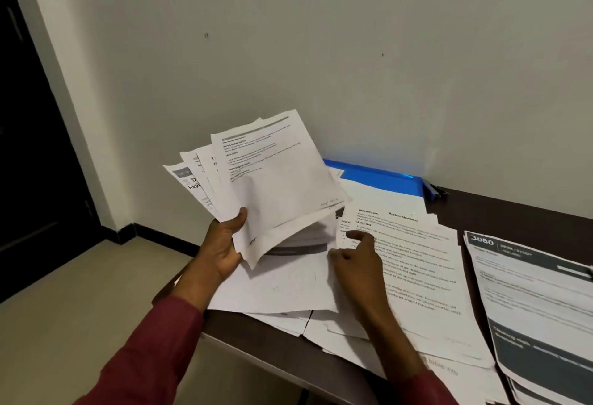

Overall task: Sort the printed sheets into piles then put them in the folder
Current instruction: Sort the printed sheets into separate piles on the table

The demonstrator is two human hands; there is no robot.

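Observation:
My left hand (pixel 224 244) grips a fanned bundle of printed sheets (pixel 272 177), raised above the table's left end, thumb on the front sheet. My right hand (pixel 356 257) hovers with loosely curled fingers over a pile of text sheets (pixel 417 276) lying in the middle of the table, index finger pointing left; it holds nothing. Blank-side sheets (pixel 282 289) lie under both hands. A pile with dark headers marked 3080 (pixel 539 302) lies at the right. A blue folder (pixel 382 177) lies flat against the wall, partly covered by paper.
The dark table (pixel 288 350) ends at its left edge just below my left wrist, with beige floor beyond. Sheets overhang the front edge. A dark pen (pixel 434 192) lies beside the folder near the wall. A dark door stands at far left.

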